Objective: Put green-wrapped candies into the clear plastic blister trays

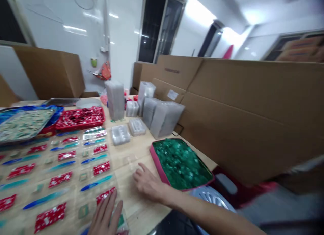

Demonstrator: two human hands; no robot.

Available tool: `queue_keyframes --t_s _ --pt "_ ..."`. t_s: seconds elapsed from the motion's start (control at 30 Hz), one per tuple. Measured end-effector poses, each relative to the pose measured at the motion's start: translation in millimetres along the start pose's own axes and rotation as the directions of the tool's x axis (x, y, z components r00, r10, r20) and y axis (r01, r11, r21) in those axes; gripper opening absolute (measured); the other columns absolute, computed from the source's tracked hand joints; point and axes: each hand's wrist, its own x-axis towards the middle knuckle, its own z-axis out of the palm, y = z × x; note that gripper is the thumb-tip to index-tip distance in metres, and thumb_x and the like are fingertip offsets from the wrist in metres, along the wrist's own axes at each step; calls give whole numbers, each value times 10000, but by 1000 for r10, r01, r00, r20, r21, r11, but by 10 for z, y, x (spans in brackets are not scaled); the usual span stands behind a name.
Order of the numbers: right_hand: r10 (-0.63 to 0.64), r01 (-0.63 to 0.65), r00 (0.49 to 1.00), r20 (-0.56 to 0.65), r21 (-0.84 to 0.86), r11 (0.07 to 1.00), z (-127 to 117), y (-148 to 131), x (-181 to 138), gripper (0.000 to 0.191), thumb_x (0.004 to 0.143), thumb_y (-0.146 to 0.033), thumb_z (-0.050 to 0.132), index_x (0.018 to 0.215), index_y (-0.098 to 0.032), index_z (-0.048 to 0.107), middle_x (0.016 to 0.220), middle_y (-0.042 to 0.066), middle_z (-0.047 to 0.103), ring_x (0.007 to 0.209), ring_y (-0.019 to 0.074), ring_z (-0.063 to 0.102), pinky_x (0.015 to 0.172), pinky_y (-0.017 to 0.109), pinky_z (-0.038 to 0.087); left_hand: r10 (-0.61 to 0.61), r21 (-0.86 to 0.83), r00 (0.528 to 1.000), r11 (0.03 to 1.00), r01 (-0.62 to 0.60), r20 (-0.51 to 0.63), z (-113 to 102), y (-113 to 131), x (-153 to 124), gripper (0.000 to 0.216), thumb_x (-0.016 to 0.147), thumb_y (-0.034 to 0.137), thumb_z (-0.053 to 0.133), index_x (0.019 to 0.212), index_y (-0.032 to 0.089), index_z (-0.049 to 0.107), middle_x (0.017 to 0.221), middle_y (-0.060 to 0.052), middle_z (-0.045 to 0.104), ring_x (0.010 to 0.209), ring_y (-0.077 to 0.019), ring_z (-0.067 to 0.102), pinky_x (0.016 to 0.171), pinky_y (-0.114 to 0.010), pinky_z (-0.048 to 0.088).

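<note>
My left hand [105,216] lies flat with fingers stretched out on the clear packets [76,181] at the table's near edge, holding nothing. These packets lie in rows and hold red wrapped pieces, blue strips and small green squares. My right hand [146,183] rests on the wooden table [131,208] beside the pink tray of green wrapped pieces [181,164], its fingers loosely bent near a small clear piece [130,159]. Nothing shows in its grasp.
A red tray of red wrapped pieces [80,118] and a blue tray [25,123] sit at the back left. Stacks of clear plastic boxes [162,118] stand mid-table. Tall cardboard sheets [253,103] wall the right side. A blue stool [210,198] stands below.
</note>
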Motion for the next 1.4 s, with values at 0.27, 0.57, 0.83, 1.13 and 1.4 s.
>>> queue_keyframes --t_s 0.27,0.57,0.83,1.13,1.4 --pt "273 -214 952 -139 335 918 -171 -30 -609 83 842 -200 541 891 -183 606 959 58 644 891 185 538 880 344 392 53 -237 892 970 62 449 221 285 653 651 767 365 582 1360 148 424 1451 -185 353 1315 -376 347 1016 -492 379" --pt "639 -637 766 66 210 742 -156 1012 -909 282 711 34 471 859 -147 629 894 90 660 887 216 540 777 313 327 74 -256 629 945 204 774 150 574 1119 639 780 355 526 1368 126 420 1486 -198 255 1370 -395 161 1064 -611 203" --pt "626 -542 779 -38 461 703 -121 1054 -948 197 748 -65 524 894 -167 607 913 51 624 907 188 555 829 298 386 67 -279 616 926 256 785 19 527 1102 639 747 268 554 1361 146 426 1489 -172 270 1370 -366 202 1068 -546 265" --pt "459 -224 888 -42 830 510 -239 812 -285 177 760 -65 546 871 -155 650 853 38 591 777 149 581 690 240 452 -7 -260 656 915 308 755 177 445 1013 707 803 506 525 1379 120 387 1501 -234 204 1367 -426 161 1060 -590 223" --pt "198 -202 978 63 506 838 48 619 356 178 758 -23 526 816 -140 647 885 59 643 784 151 591 697 227 413 28 -288 651 911 296 759 214 475 978 714 807 517 512 1377 109 379 1495 -246 219 1367 -449 135 1056 -615 183"
